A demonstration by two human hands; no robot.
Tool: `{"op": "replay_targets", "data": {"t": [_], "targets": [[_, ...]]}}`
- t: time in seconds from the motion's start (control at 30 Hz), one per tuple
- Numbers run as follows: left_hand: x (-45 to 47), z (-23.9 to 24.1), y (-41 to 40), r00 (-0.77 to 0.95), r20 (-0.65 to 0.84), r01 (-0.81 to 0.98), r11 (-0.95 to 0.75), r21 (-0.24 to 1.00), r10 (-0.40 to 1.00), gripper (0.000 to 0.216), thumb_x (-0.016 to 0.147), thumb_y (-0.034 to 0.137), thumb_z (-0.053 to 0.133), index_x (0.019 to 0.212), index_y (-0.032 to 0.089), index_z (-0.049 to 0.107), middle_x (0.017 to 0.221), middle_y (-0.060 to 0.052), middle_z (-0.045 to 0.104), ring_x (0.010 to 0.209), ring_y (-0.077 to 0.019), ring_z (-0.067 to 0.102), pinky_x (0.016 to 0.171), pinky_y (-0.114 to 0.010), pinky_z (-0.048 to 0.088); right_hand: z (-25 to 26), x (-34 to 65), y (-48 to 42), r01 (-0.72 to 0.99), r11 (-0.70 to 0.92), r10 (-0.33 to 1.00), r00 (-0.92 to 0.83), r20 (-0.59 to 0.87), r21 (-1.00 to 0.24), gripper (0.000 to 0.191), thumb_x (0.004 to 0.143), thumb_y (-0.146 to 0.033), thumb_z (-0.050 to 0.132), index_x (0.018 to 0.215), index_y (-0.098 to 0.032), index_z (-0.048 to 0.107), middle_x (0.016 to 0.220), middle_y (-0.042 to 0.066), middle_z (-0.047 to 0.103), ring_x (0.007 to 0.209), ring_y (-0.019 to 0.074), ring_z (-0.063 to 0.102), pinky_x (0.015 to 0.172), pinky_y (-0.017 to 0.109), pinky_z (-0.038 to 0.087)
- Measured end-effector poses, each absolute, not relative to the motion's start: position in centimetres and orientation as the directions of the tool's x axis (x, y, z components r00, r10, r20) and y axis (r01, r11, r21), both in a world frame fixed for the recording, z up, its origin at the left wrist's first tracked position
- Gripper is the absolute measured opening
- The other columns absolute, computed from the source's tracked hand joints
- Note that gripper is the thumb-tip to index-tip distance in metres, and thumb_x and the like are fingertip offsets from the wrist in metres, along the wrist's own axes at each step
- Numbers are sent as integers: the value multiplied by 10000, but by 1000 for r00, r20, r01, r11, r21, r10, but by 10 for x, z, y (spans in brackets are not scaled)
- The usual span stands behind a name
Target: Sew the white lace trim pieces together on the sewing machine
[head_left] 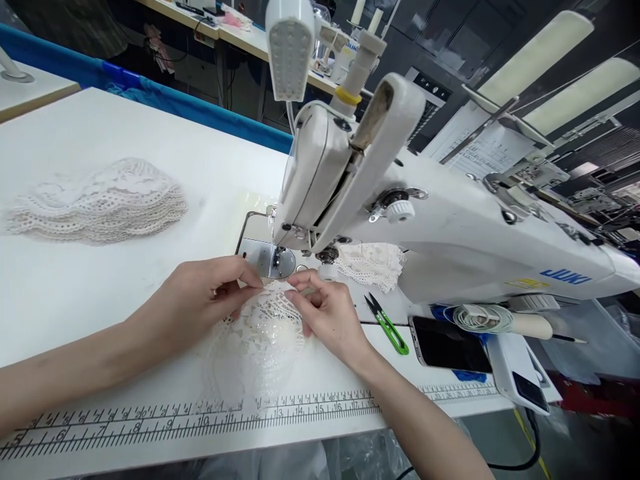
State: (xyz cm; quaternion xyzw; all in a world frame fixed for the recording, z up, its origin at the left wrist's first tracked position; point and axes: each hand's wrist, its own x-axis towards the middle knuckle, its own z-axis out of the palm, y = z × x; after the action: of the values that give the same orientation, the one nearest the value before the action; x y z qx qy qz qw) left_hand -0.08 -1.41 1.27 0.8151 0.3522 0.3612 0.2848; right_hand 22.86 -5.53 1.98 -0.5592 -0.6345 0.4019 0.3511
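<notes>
A white lace piece (255, 347) lies on the white table (100, 280) in front of the sewing machine (400, 200). My left hand (200, 300) pinches its upper edge close to the needle plate (270, 259). Across from it, my right hand (327, 313) pinches the same edge, fingers closed on the lace just below the presser foot area. Both hands rest on the fabric.
A stack of white lace pieces (100, 203) sits at the left. More lace (373, 263) lies behind the machine arm. Green thread snips (387, 323), a phone (450, 343) and a coiled cable (480, 317) lie at the right. A ruler strip (175, 420) runs along the front edge.
</notes>
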Motion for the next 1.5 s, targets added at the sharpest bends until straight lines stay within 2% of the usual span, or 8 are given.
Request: {"op": "replay_targets", "data": {"t": [0.1,0.17,0.37,0.57,0.97,1.27,1.37,1.5], "targets": [[0,9,-16,515,317,376,-543,751,796,170,1013,408,586,1030,256,658,763,40,748,615,-141,688,523,-231,514,20,225,-57,355,53,991,-133,6,-933,81,935,-272,664,917,-197,691,664,-47,662,444,96,615,402,198,485],[2,8,-17,544,334,408,-590,697,770,193,1003,418,593,1077,244,631,808,27,750,635,-148,694,511,-232,498,21,221,-58,351,112,987,-144,65,-930,54,926,-234,660,904,-204,699,627,-57,629,472,99,614,434,199,492],[3,11,-15,671,601,471,-876,108,435,227,1064,170,435,905,206,593,689,37,629,514,-111,520,469,-254,354,19,219,-62,435,272,960,-187,210,-858,52,946,-205,641,984,-217,673,618,-78,561,498,89,539,476,198,465],[-2,13,-13,695,659,432,-899,-65,286,197,1027,66,457,932,188,578,834,4,725,629,-120,614,535,-259,435,18,221,-63,440,438,896,-279,345,-784,161,959,-154,588,1097,-229,627,619,-105,469,498,75,467,493,183,428],[0,15,-13,691,669,437,-895,-88,272,162,1037,112,491,924,185,580,821,-1,742,625,-123,654,549,-272,458,14,222,-63,476,550,835,-335,437,-686,246,935,-100,525,1112,-218,649,618,-100,468,500,72,401,487,174,399],[-3,6,-14,676,675,423,-906,-26,296,89,1024,133,534,974,194,574,760,30,700,616,-132,626,576,-290,436,15,221,-61,519,624,775,-312,550,-585,216,959,-61,574,1078,-180,709,822,-15,771,620,75,664,597,166,544],[-3,4,-16,671,669,423,-906,11,321,87,1030,134,532,1003,203,576,751,37,695,623,-132,629,608,-282,459,14,223,-61,562,677,710,-325,625,-476,132,1000,-99,601,1023,-164,714,811,1,780,666,86,711,619,169,571],[2,8,-20,621,645,441,-879,183,446,130,1060,167,484,1101,197,604,745,44,714,555,-108,623,569,-251,469,13,226,-61,660,737,523,-419,742,-147,131,1004,-97,623,954,-174,716,615,-51,676,490,67,580,458,196,470]]}}
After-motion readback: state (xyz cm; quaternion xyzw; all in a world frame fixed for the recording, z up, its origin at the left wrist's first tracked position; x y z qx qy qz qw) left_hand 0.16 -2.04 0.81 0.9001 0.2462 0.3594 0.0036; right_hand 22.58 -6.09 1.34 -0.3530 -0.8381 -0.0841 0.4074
